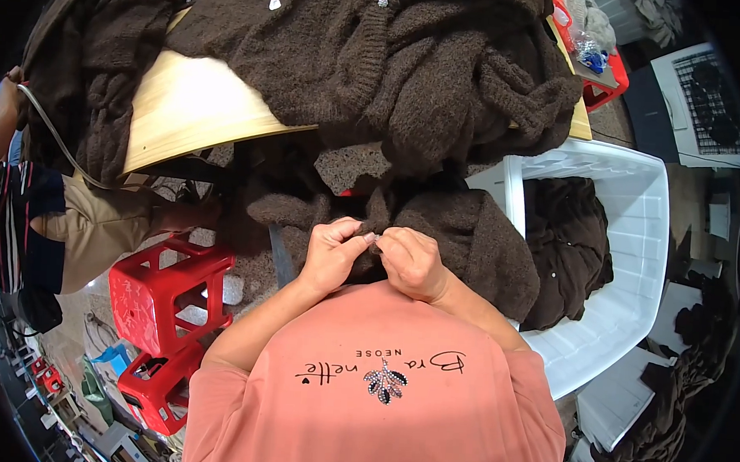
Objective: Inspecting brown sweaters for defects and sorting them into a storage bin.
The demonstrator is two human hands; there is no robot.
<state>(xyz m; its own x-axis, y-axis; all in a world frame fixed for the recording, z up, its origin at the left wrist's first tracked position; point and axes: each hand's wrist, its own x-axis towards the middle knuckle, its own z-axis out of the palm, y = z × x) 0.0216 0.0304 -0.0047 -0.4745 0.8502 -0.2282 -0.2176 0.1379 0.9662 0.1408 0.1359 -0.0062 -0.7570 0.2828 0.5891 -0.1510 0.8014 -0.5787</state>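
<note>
A dark brown fuzzy knit cardigan lies bunched across my lap and under both hands. Against it, my left hand is closed in a pinch at the knit's edge. My right hand is pinched too, its fingertips meeting those of the left. A tiny pale, shiny spot shows between the fingertips, too small to name for certain. More brown knit cardigans are heaped on the wooden table ahead, one with a glittering round button.
To my right stands a white plastic bin with brown knitwear inside. Red plastic stools stand at the left. Beside the table's left end is another person in a striped top. A red stool bearing bagged items sits at the far right.
</note>
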